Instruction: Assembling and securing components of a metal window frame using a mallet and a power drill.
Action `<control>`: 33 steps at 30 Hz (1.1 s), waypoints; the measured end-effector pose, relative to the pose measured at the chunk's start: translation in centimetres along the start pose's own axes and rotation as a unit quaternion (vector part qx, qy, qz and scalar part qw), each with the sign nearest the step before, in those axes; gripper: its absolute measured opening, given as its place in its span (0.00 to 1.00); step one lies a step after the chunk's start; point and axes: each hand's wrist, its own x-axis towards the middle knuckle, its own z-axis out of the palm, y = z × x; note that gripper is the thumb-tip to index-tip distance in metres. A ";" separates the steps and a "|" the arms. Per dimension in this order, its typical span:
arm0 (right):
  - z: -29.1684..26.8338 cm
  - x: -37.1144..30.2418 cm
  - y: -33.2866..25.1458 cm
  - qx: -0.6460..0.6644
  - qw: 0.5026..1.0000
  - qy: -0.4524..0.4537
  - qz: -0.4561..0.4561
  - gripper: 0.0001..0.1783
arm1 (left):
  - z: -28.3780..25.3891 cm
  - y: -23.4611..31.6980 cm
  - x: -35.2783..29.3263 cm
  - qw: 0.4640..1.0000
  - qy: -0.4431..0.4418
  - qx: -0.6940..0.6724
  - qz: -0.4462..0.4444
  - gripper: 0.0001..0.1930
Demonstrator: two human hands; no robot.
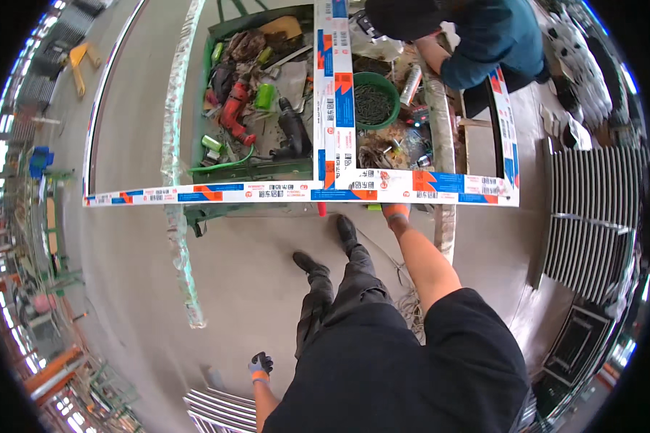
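A large rectangular frame [282,193], wrapped in white film with blue and orange print, lies across the supports in front of me. My right hand [396,210], in an orange and grey glove, is at the near rail of this frame; the rail hides its fingers, so I cannot tell whether they grip. Low at my left side hangs my left hand [261,365], gloved in grey and orange with black fingers. Its fingers are curled, and nothing shows in them. Several metal bars [220,411] lie below and left of that hand.
Beneath the frame, a green-edged tray [256,171] holds a red power tool [235,112], a black drill [294,130] and a green bowl [396,105] of small fasteners. A co-worker [495,43] leans over the far right. Wrapped support bars [183,252] stick out toward me. Stacked metal profiles [592,216] stand right.
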 end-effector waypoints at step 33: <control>-38.8 -16.9 6.4 0.560 0.696 0.356 0.275 0.17 | 44.2 23.6 -31.9 0.543 -0.483 0.352 0.590 0.13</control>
